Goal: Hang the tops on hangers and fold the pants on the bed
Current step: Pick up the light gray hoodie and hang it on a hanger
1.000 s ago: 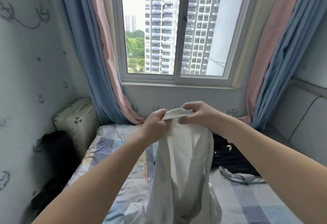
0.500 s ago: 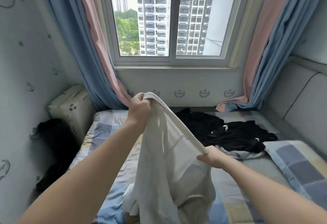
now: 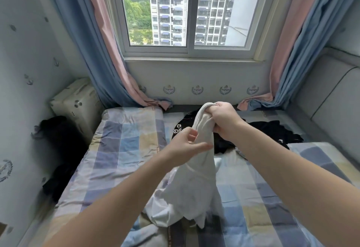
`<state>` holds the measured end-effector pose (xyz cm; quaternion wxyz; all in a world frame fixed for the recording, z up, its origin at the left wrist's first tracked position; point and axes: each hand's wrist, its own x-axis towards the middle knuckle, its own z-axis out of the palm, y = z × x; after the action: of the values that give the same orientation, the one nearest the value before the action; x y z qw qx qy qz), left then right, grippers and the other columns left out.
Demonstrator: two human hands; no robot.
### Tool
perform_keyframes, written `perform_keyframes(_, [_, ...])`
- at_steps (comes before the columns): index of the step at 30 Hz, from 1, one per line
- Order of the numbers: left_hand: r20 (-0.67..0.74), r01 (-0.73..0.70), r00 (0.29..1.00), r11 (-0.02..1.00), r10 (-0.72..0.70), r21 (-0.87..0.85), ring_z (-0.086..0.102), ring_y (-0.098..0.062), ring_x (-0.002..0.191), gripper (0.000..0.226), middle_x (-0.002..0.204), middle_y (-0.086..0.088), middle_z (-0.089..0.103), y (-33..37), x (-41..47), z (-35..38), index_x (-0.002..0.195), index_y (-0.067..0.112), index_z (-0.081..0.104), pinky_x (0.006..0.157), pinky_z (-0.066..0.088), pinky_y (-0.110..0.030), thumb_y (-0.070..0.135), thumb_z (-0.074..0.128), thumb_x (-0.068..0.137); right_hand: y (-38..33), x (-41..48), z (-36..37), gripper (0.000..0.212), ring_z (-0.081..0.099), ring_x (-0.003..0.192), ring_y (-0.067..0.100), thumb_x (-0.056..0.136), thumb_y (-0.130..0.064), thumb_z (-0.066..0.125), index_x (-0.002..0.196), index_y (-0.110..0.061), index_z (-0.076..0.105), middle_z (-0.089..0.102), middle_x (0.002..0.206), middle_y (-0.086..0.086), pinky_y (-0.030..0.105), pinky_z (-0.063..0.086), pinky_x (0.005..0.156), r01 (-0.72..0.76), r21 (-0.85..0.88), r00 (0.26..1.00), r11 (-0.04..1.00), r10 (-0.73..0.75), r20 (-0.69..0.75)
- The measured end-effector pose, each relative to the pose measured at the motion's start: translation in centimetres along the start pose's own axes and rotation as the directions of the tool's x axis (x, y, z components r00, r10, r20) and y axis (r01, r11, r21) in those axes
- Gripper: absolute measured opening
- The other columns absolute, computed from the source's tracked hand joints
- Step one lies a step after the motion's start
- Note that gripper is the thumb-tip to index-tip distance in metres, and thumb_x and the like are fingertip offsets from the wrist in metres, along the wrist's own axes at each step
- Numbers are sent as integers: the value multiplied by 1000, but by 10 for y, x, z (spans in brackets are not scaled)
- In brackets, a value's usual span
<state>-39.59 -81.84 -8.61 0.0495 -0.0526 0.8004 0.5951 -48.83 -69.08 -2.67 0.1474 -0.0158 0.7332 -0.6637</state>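
Right hand (image 3: 222,122) is now clenching the limp white cloth garment (image 3: 194,184) at its top, left hand (image 3: 185,145) dropping lower (grasp indeterminate); hanging is still pending.

You are getting soft daylight streaming through the window (image 3: 171,12); the edges are bowing outward and the lower-left corner is smearing.

head cam looks fwd & down over bed (image 3: 126,149) toward window (image 3: 187,12).
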Motion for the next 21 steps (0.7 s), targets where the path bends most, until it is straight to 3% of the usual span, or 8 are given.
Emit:
perform_keyframes(2, [-75, -17, 997, 997, 22, 77, 70, -15, 88, 42, 98, -1, 71, -7, -2, 7, 104, 21, 61, 73, 56, -32, 42, 82, 74, -7, -2, 3, 18, 62, 66, 23, 96, -2, 50, 81, -11, 56, 58, 74, 11, 35, 56, 61, 15, 90, 1000, 996, -16, 13])
perform_keyframes(4, [-109, -38, 993, 989, 54, 142, 64, -17, 76, 21, 86, -1, 70, -15, -1, 7, 94, 15, 64, 72, 52, -38, 32, 75, 86, -14, -2, 1, 12, 63, 65, 22, 94, -4, 55, 84, -10, 57, 59, 75, 10, 36, 57, 61, 39, 136, 999, 990, -38, -6])
perform_keyframes(7, [-95, -91, 991, 992, 99, 86, 45, -15, 61, 32, 67, 2, 52, -18, -1, -1, 75, 10, 58, 61, 37, -33, 34, 60, 96, -19, 1, -10, 6, 67, 62, 18, 93, -4, 59, 90, -8, 62, 65, 79, 10, 35, 59, 57, 53, 180, 997, 982, -41, -70])
perform_keyframes(10, [-171, -115, 978, 993, 119, 32, 42, -9, 53, 35, 58, 12, 49, -11, 0, -15, 68, 23, 64, 51, 34, -24, 38, 54, 99, -12, 5, -32, 12, 72, 81, 25, 96, -3, 59, 108, -7, 59, 70, 99, 15, 39, 60, 62, -5, 301, 997, 954, 30, -76])
perform_keyframes(12, [-199, -90, 978, 984, 58, -156, 50, -9, 56, 35, 62, 10, 57, -4, 0, -24, 69, 34, 71, 53, 41, -23, 38, 54, 99, -4, 5, -46, 19, 69, 104, 29, 98, -8, 58, 116, -13, 53, 70, 113, 12, 44, 59, 74, -42, 366, 996, 930, 66, -54])
perform_keyframes(14, [-187, -32, 982, 945, -31, -324, 62, -16, 68, 32, 75, 1, 68, 0, 2, -29, 75, 34, 76, 66, 52, -32, 39, 56, 100, 7, -3, -54, 15, 66, 112, 29, 99, -15, 59, 114, -16, 57, 69, 120, 9, 43, 56, 80, -70, 290, 998, 955, 70, 8])
perform_keyframes(16, [-179, 4, 980, 903, -89, -430, 67, -16, 69, 35, 75, 0, 71, 2, 4, -29, 73, 33, 75, 68, 56, -33, 40, 56, 102, 21, -17, -57, 10, 70, 105, 28, 98, -20, 60, 108, -16, 62, 72, 118, 9, 41, 57, 84, -62, 127, 990, 990, 44, 135])
perform_keyframes(21, [-152, 14, 977, 763, -147, -647, 69, -21, 79, 24, 86, -9, 70, 3, 2, -17, 96, 17, 64, 72, 60, -38, 35, 52, 104, 74, -58, -34, 32, 73, 95, 11, 85, -32, 78, 110, -18, 65, 76, 103, -3, 24, 58, 76, 136, -228, 913, 964, -32, 406])
